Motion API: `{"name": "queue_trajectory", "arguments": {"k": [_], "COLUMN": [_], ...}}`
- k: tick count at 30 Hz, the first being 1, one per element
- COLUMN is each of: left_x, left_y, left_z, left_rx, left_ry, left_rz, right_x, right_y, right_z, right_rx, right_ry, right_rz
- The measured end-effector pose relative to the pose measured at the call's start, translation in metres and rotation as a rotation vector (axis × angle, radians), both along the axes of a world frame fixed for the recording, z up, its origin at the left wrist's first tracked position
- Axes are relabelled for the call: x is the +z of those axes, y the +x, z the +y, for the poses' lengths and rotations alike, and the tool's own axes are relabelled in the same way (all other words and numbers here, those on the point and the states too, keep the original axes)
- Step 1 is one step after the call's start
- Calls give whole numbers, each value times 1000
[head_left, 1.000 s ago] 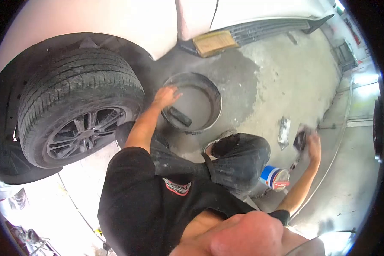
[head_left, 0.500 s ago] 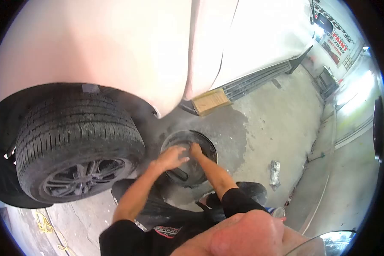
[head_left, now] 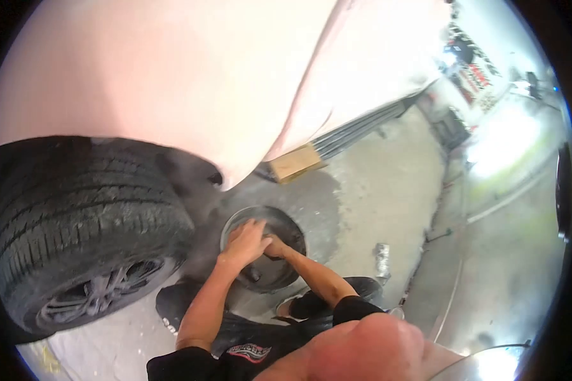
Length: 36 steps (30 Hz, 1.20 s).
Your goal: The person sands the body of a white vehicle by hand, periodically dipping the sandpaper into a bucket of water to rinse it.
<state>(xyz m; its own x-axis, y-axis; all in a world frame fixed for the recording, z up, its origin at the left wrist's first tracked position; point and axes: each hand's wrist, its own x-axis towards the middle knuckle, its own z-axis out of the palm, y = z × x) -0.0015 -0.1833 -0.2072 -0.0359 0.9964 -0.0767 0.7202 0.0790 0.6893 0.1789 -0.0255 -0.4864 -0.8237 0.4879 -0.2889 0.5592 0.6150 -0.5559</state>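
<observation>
A round, dark, shallow pan lies on the concrete floor between the person's legs. Over its left part is my left hand, its fingers stretched toward the far rim. My right hand is beside it near the pan's middle, fingers curled; what it holds, if anything, is hidden. The two hands are close together. A dark, elongated object sits in the near left part of the pan, too blurred to name.
A large tire under a white vehicle body stands at left. A cardboard piece rests by the running board. A silvery roll-like object is on the floor at right.
The camera view has shifted, so the tire, pan and floor objects appear further left. My left hand has moved nearer the pan's surface and closer to my right hand.
</observation>
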Motion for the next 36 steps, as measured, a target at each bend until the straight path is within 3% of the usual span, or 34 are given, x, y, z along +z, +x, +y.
{"name": "queue_trajectory", "arguments": {"k": [3, 5, 7, 8, 9, 10, 12, 16, 19, 22, 26, 27, 28, 30, 32, 33, 34, 36], "left_x": [-10, -20, 4, 10, 0, -13, -27, -21, -14, -13, -13, -14, -11, -1, 1, 1, -3, -10], "left_y": [-1, -3, -5, -7, -6, -7, -6, -2, 0, 1, 2, 2, 1, -5, -3, -1, 2, 4], "left_z": [7, 13, 9, 8, 9, 10, 11, 13, 17, 19, 18, 17, 17, 14, 11, 10, 10, 13], "left_rx": [10, -13, 9, 21, 21, 25, 40, 40, 20, 8, 28, 39, 28, 3, 14, 21, 19, 14], "left_ry": [97, 120, 17, -45, -1, 42, 92, 96, 68, 72, 129, 132, 75, -44, 4, 33, 89, 200], "left_rz": [-26, -45, -19, -5, 15, 38, 54, 33, 21, -5, -6, -4, -31, -79, -19, 6, -54, -165], "right_x": [124, 252, 338, 370, 417, 474, 575, 678, 702, 690, 684, 701, 744, 770, 735, 694, 658, 647], "right_y": [20, 17, 32, 44, 43, 38, 12, -19, -51, -72, -85, -110, -92, -99, -97, -95, -89, -81], "right_z": [-3, -19, -6, 9, 14, 3, -19, -20, -52, -15, -5, -6, 11, 3, 43, 23, 16, 22], "right_rx": [101, 78, 126, 272, 330, 400, 447, 574, 466, 676, 662, -32, 389, 535, 455, 341, 412, 662], "right_ry": [247, 353, 505, 832, 1102, 1367, 1638, 2127, 2152, 2173, 2152, 1899, 1916, 2554, 2357, 2264, 2250, 2183], "right_rz": [-87, -147, -2, -90, 37, -8, -104, -133, -376, -201, -131, -54, 119, -74, 184, 180, 60, 69]}}
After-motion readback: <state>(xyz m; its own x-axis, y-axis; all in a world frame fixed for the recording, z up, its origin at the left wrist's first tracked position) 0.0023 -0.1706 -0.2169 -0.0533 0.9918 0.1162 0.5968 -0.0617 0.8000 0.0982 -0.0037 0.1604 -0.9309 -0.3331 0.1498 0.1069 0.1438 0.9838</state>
